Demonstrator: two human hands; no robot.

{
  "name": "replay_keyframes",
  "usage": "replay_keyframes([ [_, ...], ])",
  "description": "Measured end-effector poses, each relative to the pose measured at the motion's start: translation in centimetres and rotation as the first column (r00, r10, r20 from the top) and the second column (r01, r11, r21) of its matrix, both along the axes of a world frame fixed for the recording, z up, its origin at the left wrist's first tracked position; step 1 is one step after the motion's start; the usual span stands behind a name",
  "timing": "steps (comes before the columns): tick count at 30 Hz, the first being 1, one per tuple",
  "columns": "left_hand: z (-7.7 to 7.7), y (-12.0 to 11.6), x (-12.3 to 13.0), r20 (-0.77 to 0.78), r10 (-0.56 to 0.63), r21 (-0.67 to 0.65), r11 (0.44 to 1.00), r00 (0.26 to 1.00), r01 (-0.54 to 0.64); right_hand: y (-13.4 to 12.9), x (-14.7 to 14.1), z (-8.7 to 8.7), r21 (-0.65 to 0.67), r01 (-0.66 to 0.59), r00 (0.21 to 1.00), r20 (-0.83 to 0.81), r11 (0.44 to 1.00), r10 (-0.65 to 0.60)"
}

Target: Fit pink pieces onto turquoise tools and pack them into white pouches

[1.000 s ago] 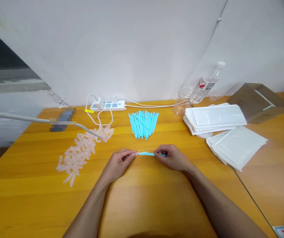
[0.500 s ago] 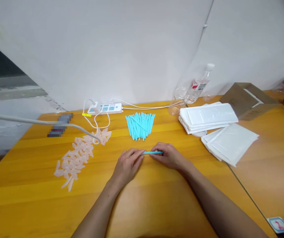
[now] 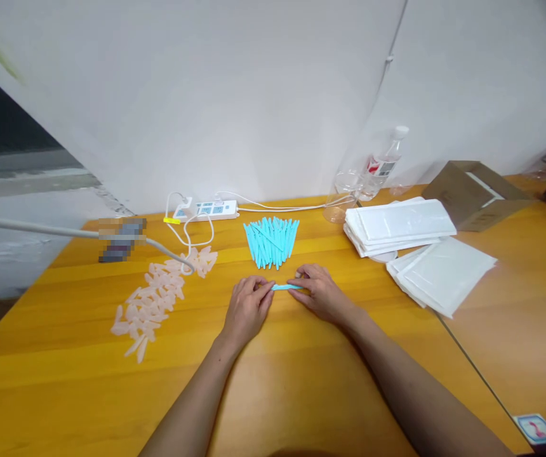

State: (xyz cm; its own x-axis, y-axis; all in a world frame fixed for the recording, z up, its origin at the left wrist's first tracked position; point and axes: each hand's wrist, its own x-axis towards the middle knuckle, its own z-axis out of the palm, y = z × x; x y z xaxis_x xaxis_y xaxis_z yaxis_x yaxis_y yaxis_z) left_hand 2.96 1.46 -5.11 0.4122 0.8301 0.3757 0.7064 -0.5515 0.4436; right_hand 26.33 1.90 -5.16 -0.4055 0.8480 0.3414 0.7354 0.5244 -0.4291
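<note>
Between my two hands lies a slim light-blue stick [image 3: 282,287], held level just above or on the table; its exact kind is too small to make out. My left hand [image 3: 248,306] pinches its left end between thumb and fingers. At the other end, the thumb and fingers of my right hand [image 3: 319,293] close on the stick. Just beyond the hands is a pile of similar blue sticks [image 3: 273,244], mostly lined up side by side. Off to the left, many small translucent pinkish pieces [image 3: 152,301] are spread over the wooden table [image 3: 282,381].
A white power strip [image 3: 211,210] with cables sits by the wall. A thick grey cable [image 3: 30,226] crosses the left side. To the right are stacked white packets [image 3: 399,222], flat white bags [image 3: 444,273], a clear bottle [image 3: 382,166] and an open cardboard box [image 3: 477,195].
Both hands have shifted slightly away from me with the blue stick. My right hand has moved a little left along it, so less of the stick shows between them.
</note>
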Motion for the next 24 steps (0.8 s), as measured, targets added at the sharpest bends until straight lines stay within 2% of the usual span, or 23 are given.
replay_keyframes([
  [4, -0.1, 0.0, -0.1, 0.006, 0.001, 0.001, 1.000, 1.000, -0.001, -0.4, -0.1, 0.3, -0.020, 0.021, 0.999, -0.047, 1.000, -0.022],
  [7, 0.0, -0.1, -0.1, 0.006, 0.002, 0.000, 1.000, 1.000, -0.002, 0.5, -0.9, 1.4, -0.066, 0.120, 0.984, -0.122, 0.991, -0.127],
  [10, 0.1, -0.3, 0.1, 0.006, 0.002, -0.001, 1.000, 1.000, -0.002, 3.3, -2.6, 2.9, -0.091, 0.290, 0.948, -0.108, 0.953, -0.299],
  [14, 0.6, -0.4, -0.4, 0.019, 0.039, 0.007, 0.999, 0.999, -0.039, 8.7, -5.3, 4.4, -0.119, 0.371, 0.925, -0.038, 0.921, -0.378],
  [17, 1.2, 0.1, -2.7, 0.019, 0.136, 0.023, 0.990, 0.991, -0.136, 11.4, -6.6, 4.4, -0.191, 0.384, 0.922, 0.034, 0.903, -0.385],
  [19, 1.6, 1.0, -5.1, 0.007, 0.249, 0.036, 0.968, 0.968, -0.249, 12.3, -7.0, 4.1, -0.243, 0.394, 0.918, 0.061, 0.886, -0.392],
  [22, 2.0, 2.4, -8.7, -0.047, 0.442, 0.058, 0.897, 0.896, -0.439, 12.9, -7.1, 4.1, -0.307, 0.401, 0.913, 0.053, 0.863, -0.405],
  [24, 2.2, 3.2, -10.3, -0.107, 0.524, 0.074, 0.852, 0.845, -0.519, 13.1, -7.0, 4.6, -0.342, 0.391, 0.912, 0.017, 0.855, -0.411],
])
